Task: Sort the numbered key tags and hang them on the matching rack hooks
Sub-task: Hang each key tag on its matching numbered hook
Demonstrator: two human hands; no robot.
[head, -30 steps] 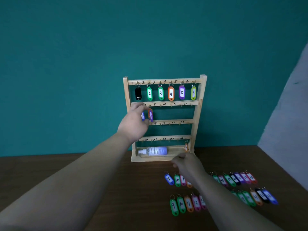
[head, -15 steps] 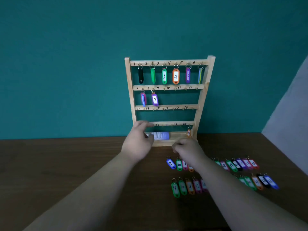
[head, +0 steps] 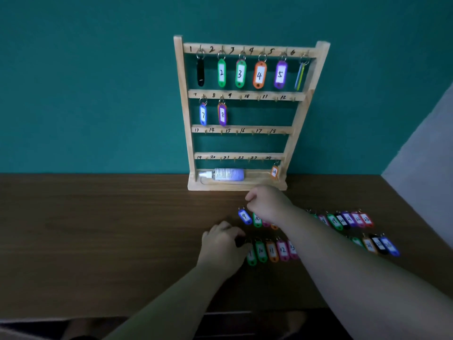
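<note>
Head view: two rows of coloured plastic key tags lie flat on the dark wooden table (head: 98,229). Their long axes run near to far, with the rings at the far end, toward the pale wooden key rack (head: 180,94) standing against the teal wall.

The left hand (head: 221,246) is down on the table, knuckles up. Its fingers curl over the ring end of the green tag (head: 251,256) at the left end of the near row. Whether they pinch it, I cannot tell.

The right hand (head: 267,204) hovers over the far row in a loose curl, arm reaching in from the near right. The blue 9 tag (head: 244,216) lies just left of it, ring tilted far-left, close to the fingertips. A grip there cannot be made out either.

On the rack, tags 1 to 8 hang upright, rings on top.
</note>
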